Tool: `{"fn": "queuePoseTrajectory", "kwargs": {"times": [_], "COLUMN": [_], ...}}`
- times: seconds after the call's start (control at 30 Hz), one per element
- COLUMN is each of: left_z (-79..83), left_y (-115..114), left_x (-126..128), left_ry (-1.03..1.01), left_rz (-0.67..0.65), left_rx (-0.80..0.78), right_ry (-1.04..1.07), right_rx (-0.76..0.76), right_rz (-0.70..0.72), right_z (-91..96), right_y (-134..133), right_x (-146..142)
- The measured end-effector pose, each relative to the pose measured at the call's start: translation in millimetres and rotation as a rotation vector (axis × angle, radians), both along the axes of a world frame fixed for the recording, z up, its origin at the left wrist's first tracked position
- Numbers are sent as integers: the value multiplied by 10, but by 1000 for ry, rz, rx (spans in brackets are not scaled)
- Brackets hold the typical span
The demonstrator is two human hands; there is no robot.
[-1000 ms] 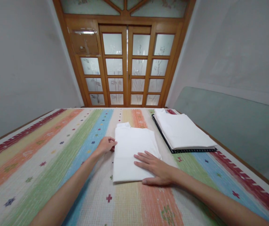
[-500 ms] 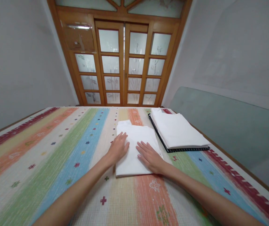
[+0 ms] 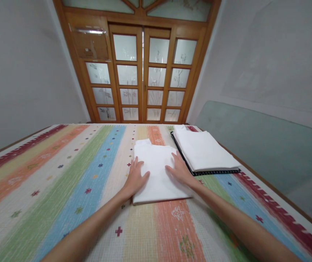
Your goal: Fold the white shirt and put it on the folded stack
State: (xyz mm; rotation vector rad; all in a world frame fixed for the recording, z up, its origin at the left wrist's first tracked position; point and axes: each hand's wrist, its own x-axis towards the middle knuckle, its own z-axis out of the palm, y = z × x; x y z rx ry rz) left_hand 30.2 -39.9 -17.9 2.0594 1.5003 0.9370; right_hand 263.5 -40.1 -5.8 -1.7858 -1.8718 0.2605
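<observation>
A folded white garment (image 3: 157, 183) lies flat on the bed in front of me; it looks like a shirt, with a small flap sticking out at its far left corner. My left hand (image 3: 135, 179) rests along its left edge, fingers spread and the thumb over the top layer. On the opposite side, my right hand (image 3: 180, 170) is at the right edge with its fingers apart and its thumb pointing inward. Neither hand visibly pinches the cloth; whether any fingertips are under the edge is hidden.
To the right, another folded white garment (image 3: 207, 151) lies on a black folded cloth (image 3: 217, 172) with white dots along its edge. A striped, patterned bedspread (image 3: 90, 189) covers the bed. Pale green headboard-like panel (image 3: 254, 134) stands along the right wall; wooden glazed doors (image 3: 143, 72) are beyond.
Both hands have shifted from lying on top of the white garment out to its side edges. My right hand moved outward and away from me; my left hand turned along the left edge.
</observation>
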Motion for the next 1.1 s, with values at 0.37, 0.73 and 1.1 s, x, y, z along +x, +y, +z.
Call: {"fn": "queuePoseTrajectory", "kwargs": {"times": [0.37, 0.73, 1.1], "left_z": [355, 424, 351], "left_y": [350, 102, -17], "left_x": [-345, -339, -373], "left_ry": [-726, -913, -909], "left_rz": [125, -172, -55], "left_rx": [-670, -798, -807], "right_ry": [839, 1316, 1268], "right_rx": [-174, -561, -522], "right_rz": [-139, -83, 22], "right_z": [237, 191, 126], "right_y": [102, 77, -36], "right_x": [190, 123, 232]}}
